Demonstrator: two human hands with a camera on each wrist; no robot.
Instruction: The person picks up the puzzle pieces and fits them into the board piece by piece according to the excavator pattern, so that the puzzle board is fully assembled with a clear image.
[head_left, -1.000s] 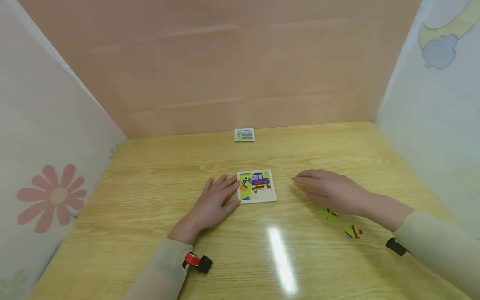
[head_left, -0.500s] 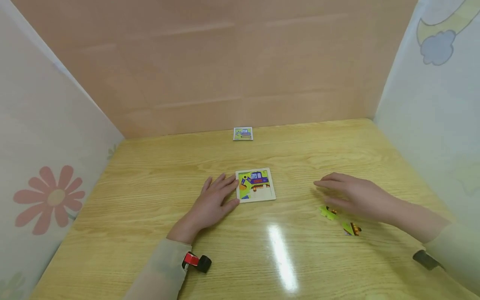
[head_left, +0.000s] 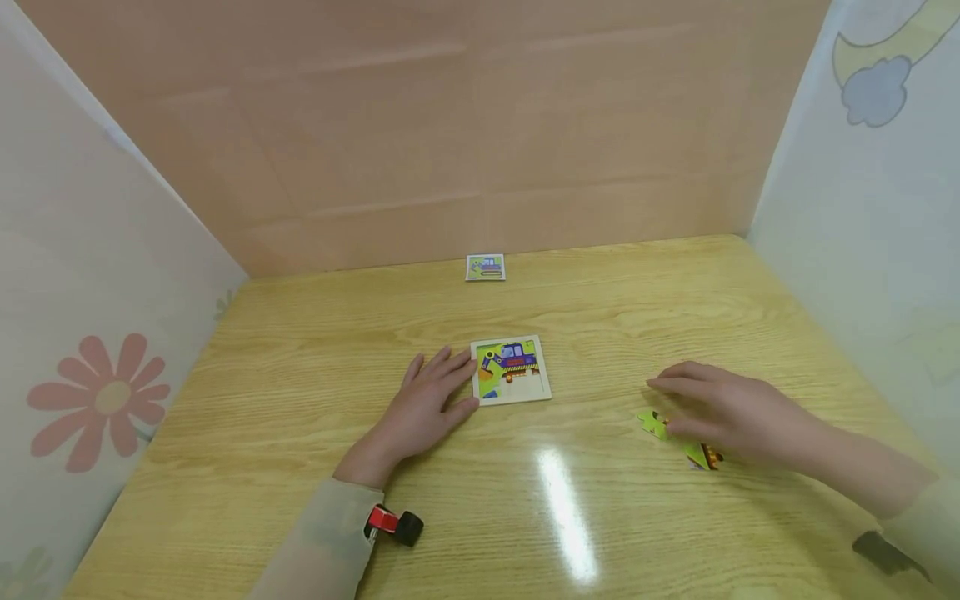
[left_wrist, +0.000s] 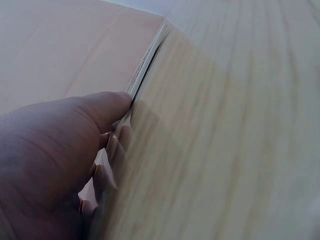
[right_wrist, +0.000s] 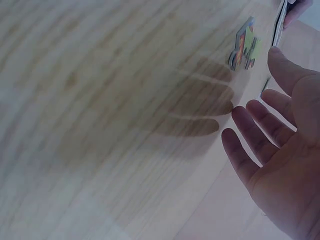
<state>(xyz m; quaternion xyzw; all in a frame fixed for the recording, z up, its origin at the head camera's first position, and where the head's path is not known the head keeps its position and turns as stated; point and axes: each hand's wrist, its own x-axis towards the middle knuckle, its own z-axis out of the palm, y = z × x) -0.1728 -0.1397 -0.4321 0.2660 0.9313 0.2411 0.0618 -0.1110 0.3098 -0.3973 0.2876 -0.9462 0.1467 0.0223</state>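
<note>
A square jigsaw puzzle tray (head_left: 546,387) with a pale frame lies mid-table, partly filled with a purple digger picture; its lower right shows bare board. My left hand (head_left: 422,410) rests flat at the tray's left edge, fingertips and thumb touching the frame. In the left wrist view the thumb (left_wrist: 112,107) lies against that edge. My right hand (head_left: 731,408) hovers with loosely bent fingers and nothing in them, over two loose puzzle pieces. One green piece (head_left: 652,423) lies by its thumb; the other piece (head_left: 703,457), green and brown, is partly hidden under the hand.
A small picture card (head_left: 486,267) of the same digger lies at the back of the wooden table (head_left: 337,325). A brown paper wall (head_left: 480,125) closes off the back, and pale printed panels stand left and right.
My right hand has moved right and toward me, away from the tray and over the loose pieces. The left hand has stayed on the tray's edge.
</note>
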